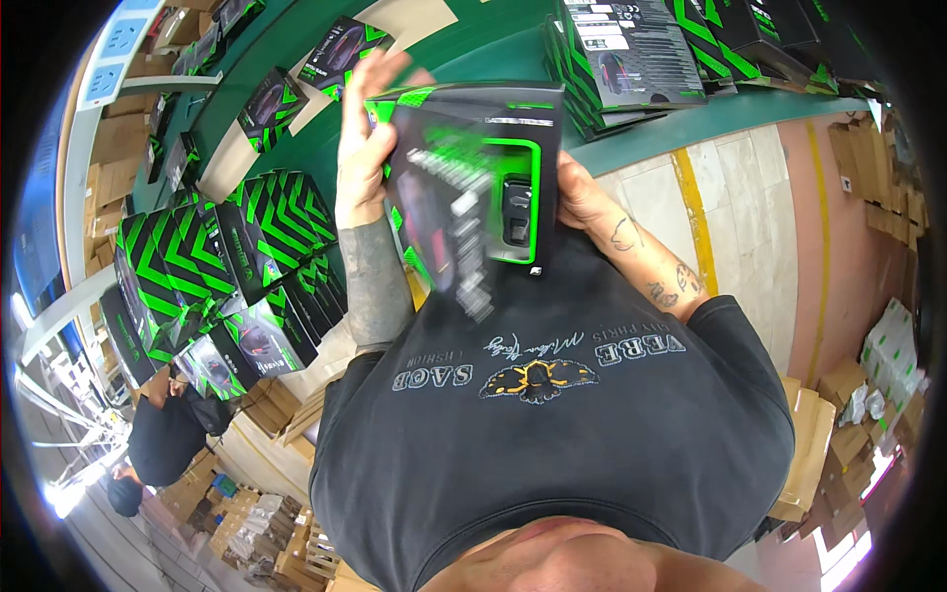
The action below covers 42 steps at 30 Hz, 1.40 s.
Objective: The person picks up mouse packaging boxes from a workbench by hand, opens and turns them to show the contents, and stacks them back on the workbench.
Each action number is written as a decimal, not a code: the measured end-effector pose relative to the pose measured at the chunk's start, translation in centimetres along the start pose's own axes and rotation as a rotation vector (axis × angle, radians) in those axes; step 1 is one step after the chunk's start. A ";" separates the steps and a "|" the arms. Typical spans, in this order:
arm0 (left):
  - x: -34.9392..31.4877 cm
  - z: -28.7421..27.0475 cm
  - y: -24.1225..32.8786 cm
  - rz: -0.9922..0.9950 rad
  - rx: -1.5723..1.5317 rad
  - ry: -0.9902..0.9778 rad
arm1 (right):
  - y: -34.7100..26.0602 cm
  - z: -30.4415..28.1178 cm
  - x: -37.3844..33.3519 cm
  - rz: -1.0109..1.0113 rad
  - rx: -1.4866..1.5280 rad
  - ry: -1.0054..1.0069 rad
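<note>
In front of my chest is a black and green retail box (548, 187), its printed front flap (434, 197) swung partly away and smeared by motion. Behind the flap, a green-framed window shows a dark item (517, 209) inside. My left hand (365, 148) is at the box's left edge, thumb against it; its fingers reach up past the top corner, blurred. The right edge is gripped by my right hand (584, 192), thumb toward me and the other fingers hidden behind the box.
A green work table (483, 44) lies beyond the box. Stacked boxes (631, 54) stand at its right. Two boxes (271, 109) lie on a beige strip at left, above many chevron-patterned boxes (178, 266). Another person (173, 429) is at lower left. Cartons (809, 444) sit at right.
</note>
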<state>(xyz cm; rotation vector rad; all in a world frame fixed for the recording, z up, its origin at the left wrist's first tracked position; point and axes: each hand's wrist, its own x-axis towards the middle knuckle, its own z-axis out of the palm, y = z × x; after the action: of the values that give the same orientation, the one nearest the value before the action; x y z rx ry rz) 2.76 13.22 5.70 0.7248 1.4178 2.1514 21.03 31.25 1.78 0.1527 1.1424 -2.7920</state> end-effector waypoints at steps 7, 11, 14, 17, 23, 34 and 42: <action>1.7 -7.3 -1.5 -0.146 -0.155 0.629 | -2.7 -1.3 -0.4 -0.023 -0.068 0.480; 4.0 -9.8 -3.4 0.086 0.417 0.906 | -3.6 -3.3 -2.4 -0.035 -0.057 0.783; 5.2 -6.2 -6.1 -0.030 0.394 0.647 | -4.1 -4.5 -2.9 0.037 0.013 0.860; 5.6 -0.1 -8.7 -0.117 0.391 0.333 | -4.8 -5.5 -2.3 0.117 0.060 0.839; 7.5 9.5 -9.8 -0.445 0.593 -0.009 | -4.9 -5.9 -1.8 0.322 0.019 0.729; 5.4 10.7 -12.5 -0.596 0.185 -0.117 | -1.8 -7.0 -4.3 0.117 0.141 0.339; 0.2 3.2 -8.2 0.223 0.207 -0.196 | -2.8 -4.7 -4.8 -0.113 0.761 0.075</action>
<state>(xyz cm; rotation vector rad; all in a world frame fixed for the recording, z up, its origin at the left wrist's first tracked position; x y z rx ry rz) 5.47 18.52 -0.82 1.1876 1.5291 2.0431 25.59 36.93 1.06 0.2627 0.0399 -3.1852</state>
